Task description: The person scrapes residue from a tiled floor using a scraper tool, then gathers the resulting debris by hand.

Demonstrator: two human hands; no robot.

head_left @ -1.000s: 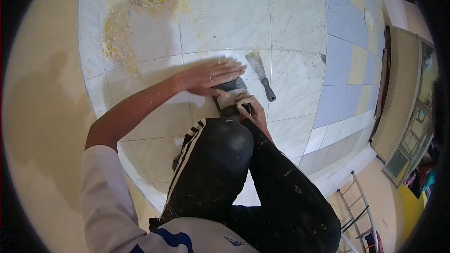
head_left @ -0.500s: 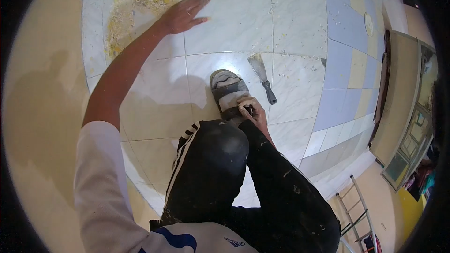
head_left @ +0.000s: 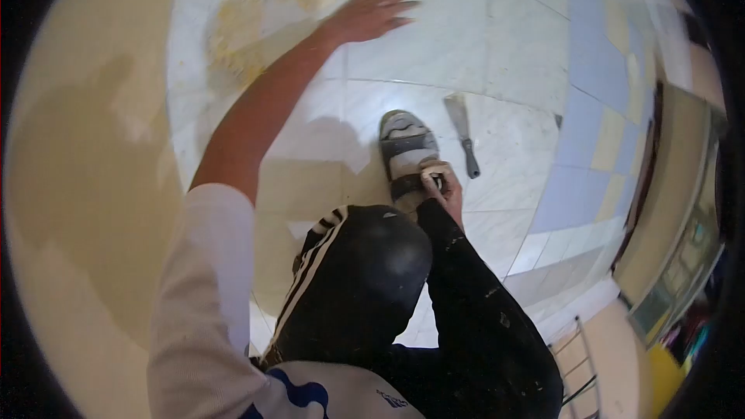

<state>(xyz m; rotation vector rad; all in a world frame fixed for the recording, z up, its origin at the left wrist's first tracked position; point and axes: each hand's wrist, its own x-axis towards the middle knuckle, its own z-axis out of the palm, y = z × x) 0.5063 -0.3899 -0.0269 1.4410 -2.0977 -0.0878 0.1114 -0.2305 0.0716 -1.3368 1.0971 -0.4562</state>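
My left hand [head_left: 374,12] is over the pale floor tiles with its fingers spread and nothing in it, just right of a patch of yellow and white debris [head_left: 256,19]. Down at my foot, my right hand [head_left: 442,184] has its fingers closed at the dark ankle strap of the sandal [head_left: 407,143]. What lies between those fingers is too small to make out. A scraper [head_left: 464,136] with a dark handle rests on the tiles to the right of the sandal.
Blue and cream tiles [head_left: 582,128] run along the right. Beyond them stands a cabinet [head_left: 675,194] with glass panes. A metal ladder [head_left: 586,349] is at the lower right. A beige wall [head_left: 85,147] fills the left side, and my bent knee [head_left: 380,248] is in front of me.
The whole view has shifted, so the floor things appear farther right. My left hand has moved slightly closer above the scraper's side, with its fingers spread wider. My right hand stays at the sandal.
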